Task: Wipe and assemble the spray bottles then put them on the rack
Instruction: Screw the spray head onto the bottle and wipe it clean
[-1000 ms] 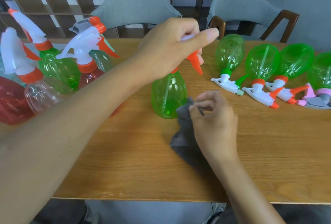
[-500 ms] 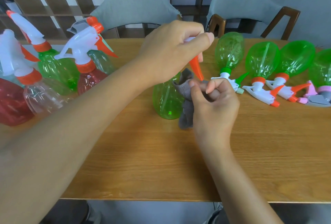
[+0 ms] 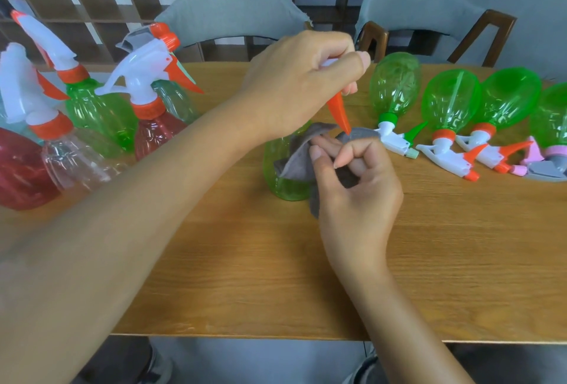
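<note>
My left hand (image 3: 302,83) is curled over the white spray head of the upright green bottle (image 3: 283,175), fingers wrapped round it, with the orange trigger (image 3: 339,110) poking down out of my grip. My right hand (image 3: 352,181) sits just in front of and to the right of that bottle, pinching the grey cloth (image 3: 302,156) between thumb and bent fingers; the cloth is bunched against the bottle's right flank and hangs down toward the desk (image 3: 306,276). The tip of the trigger nearly meets the cloth's upper fold.

The bottle stands on the desk at its middle. To the right of the bottle a row of green bottles lies on its side, spray heads toward me: one with a green collar (image 3: 394,92), two with orange collars (image 3: 449,104) (image 3: 503,101), and one at the frame edge with a pink collar (image 3: 552,120). To the left of the bottle stands a cluster of assembled sprayers: a red one (image 3: 156,135), a green one (image 3: 98,116), a clear one (image 3: 70,159), and a larger red body (image 3: 21,175) at the edge. Behind the bottle, beyond the desk, are two grey chairs (image 3: 230,0) and a brown rack (image 3: 76,0) of open cubbies.
</note>
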Motion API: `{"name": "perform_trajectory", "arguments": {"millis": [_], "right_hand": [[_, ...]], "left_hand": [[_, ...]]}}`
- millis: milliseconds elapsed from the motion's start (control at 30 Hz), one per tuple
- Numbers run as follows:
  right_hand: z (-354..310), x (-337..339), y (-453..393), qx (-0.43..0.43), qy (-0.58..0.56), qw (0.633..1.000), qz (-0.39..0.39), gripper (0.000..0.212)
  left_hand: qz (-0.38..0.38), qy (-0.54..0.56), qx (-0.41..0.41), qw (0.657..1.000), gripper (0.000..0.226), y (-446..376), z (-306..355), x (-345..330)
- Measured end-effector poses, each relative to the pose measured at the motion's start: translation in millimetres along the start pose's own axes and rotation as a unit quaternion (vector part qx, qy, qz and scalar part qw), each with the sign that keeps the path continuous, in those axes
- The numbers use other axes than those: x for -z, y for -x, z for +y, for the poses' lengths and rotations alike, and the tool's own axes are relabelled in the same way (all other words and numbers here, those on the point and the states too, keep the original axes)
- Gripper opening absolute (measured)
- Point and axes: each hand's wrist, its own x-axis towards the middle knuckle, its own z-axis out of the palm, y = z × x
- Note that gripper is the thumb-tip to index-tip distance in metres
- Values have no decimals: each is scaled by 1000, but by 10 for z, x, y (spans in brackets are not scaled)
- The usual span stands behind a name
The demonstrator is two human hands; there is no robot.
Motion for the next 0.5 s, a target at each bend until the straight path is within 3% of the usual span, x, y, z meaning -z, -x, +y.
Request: {"name": "perform_trajectory", "arguments": {"millis": [200,500], "right_hand": [[-24,-66,-126,-81,-99,991,32,36],[45,51,-160,-49,72,996,-5,35]], "left_hand": [[-10,3,2,1000,32,8,33,17],[3,15,7,1000,32,8,29,-9]]}}
